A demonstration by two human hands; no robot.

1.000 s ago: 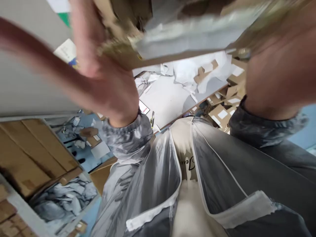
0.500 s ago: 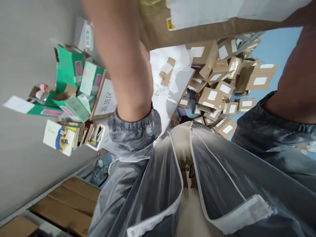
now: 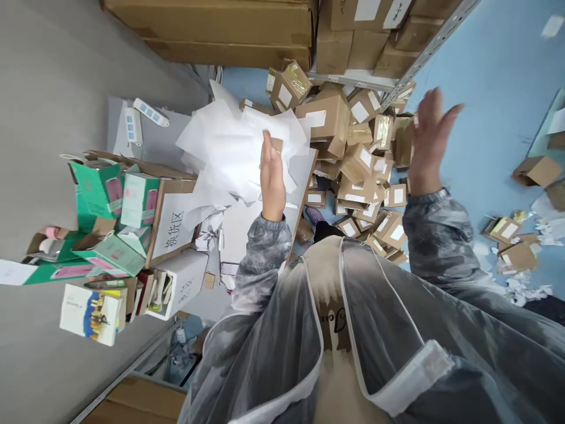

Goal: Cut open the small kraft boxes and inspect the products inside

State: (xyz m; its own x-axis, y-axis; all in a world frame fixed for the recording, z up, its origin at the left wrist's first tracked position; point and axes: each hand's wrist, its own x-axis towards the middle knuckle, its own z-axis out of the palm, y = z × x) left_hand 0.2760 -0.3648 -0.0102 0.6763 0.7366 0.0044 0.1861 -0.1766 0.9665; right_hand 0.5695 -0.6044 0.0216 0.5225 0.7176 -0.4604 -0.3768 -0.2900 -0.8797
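Hands (image 3: 273,179) (image 3: 428,141) apart, cartons (image 3: 353,166) between, green boxes (image 3: 136,197) in crate (image 3: 179,186)

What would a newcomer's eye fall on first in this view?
Probably the heap of labelled cardboard boxes right of centre, spread over the blue floor. Next, the open left hand, seen over white paper on the table, and the open right hand by the heap's right edge. Bright green boxes stand out at far left.

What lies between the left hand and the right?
Seen in the head view, part of the white paper, the table edge and heaped cardboard boxes lie between left hand and right hand, below them.
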